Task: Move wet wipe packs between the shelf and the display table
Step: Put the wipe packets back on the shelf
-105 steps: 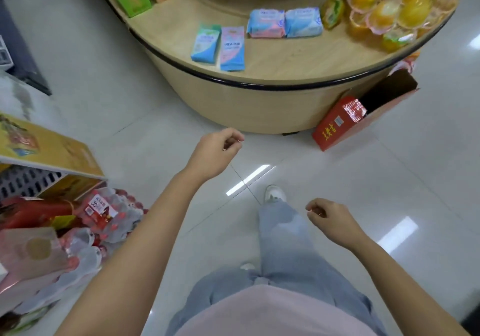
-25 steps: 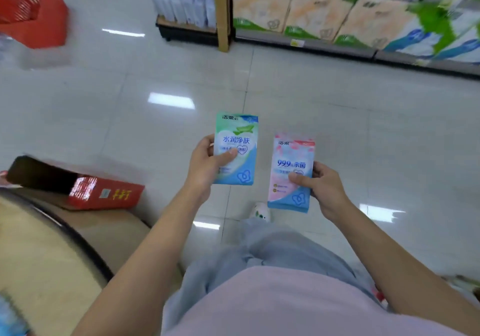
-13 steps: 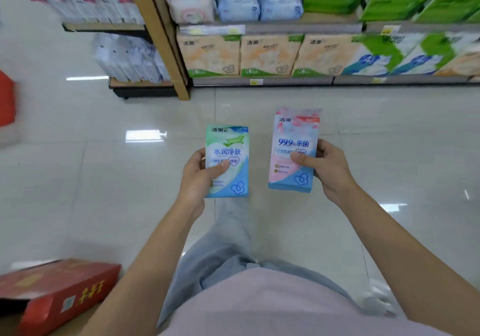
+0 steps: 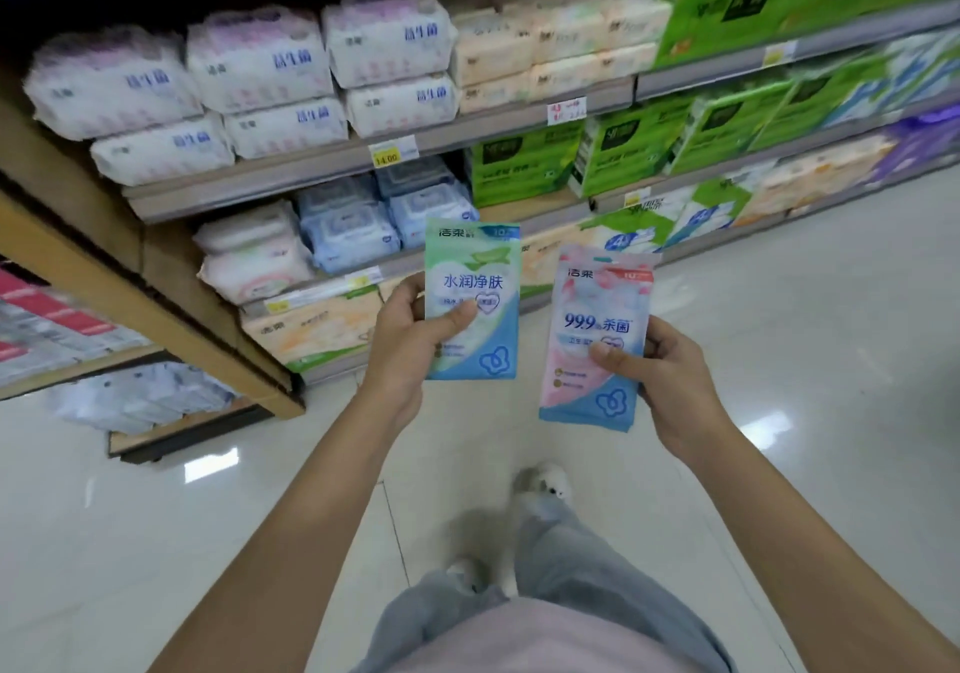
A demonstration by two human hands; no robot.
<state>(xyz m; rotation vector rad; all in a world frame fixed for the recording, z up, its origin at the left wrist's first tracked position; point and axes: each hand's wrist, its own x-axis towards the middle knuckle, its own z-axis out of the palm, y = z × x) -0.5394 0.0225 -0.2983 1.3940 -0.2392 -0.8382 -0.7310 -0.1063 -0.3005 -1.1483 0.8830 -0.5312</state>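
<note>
We hold two wet wipe packs up in front of us, both upright with their printed faces toward us. Our left hand [image 4: 402, 355] grips the green and blue pack [image 4: 474, 298] by its lower left edge, thumb curled across the front and fingers wrapped behind it. Our right hand [image 4: 670, 386] pinches the pink pack [image 4: 597, 329] at its right side, thumb pressed on the front and fingers curled behind. The two packs sit side by side but apart, the pink one a little lower and to the right.

Beyond them stands the shelf [image 4: 291, 173], running from the far left to the far right. Its upper level carries white bundles of tissue [image 4: 249, 79] on the left and green boxes [image 4: 727, 1] on the right. On the level below we see blue wipe packs [image 4: 353, 235] just behind the green and blue pack, with more green boxes to their right. The pale tiled floor [image 4: 779, 334] lies underneath, with our shoe [image 4: 543, 480] near us.
</note>
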